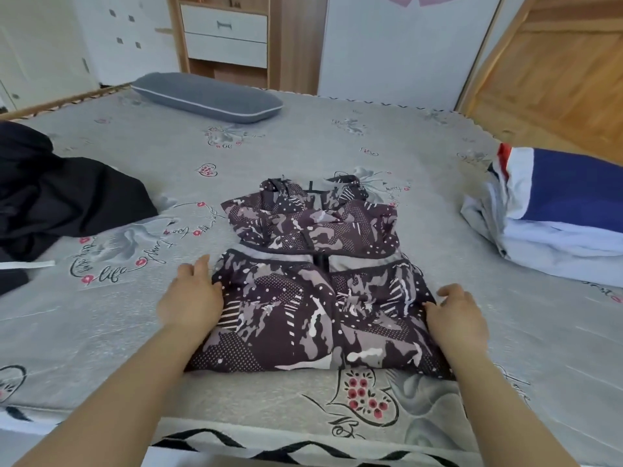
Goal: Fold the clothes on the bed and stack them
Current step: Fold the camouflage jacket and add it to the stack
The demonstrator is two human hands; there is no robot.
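A purple and grey patterned garment [317, 291] lies part-folded in the middle of the grey printed bed [303, 139], its lower half doubled up toward the collar. My left hand [192, 299] rests at the garment's left edge, fingertips touching the fabric. My right hand [458, 318] rests against its right edge, fingers loosely bent and tucked at the fold. Neither hand grips the cloth. A dark navy garment [60, 197] lies unfolded at the left. A folded stack in white, blue and red [553, 210] sits at the right.
A grey pillow [205, 96] lies at the far side of the bed. Beyond it stand a wooden shelf unit with white drawers [224, 32] and a wooden door [553, 69]. The bed's near edge [303, 446] has a black zigzag trim.
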